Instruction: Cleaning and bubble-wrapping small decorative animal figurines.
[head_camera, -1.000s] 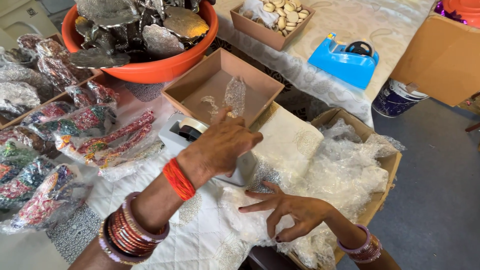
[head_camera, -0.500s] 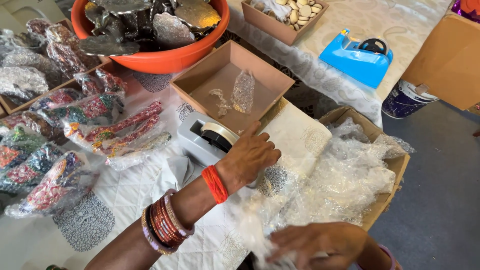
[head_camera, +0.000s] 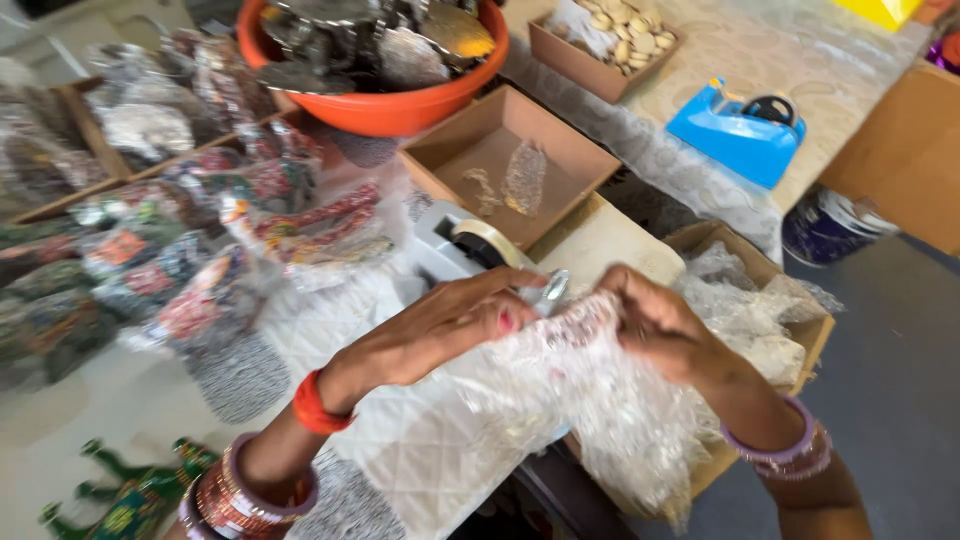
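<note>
Quilted white tablecloth (head_camera: 400, 460) under cluttered packets; grey floor (head_camera: 900, 380) right.

A tape dispenser (head_camera: 470, 250) sits on the surface (head_camera: 400, 450); far behind it lies an open box (head_camera: 505, 165), a bowl (head_camera: 385, 105) farther left, packets (head_camera: 200, 270) left.

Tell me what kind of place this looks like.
Probably a small craft packing workspace. An orange basin holds metal pieces, clear-wrapped colourful items line the table, two tape dispensers stand ready, and both hands, left hand and right hand, hold bubble wrap.
</note>
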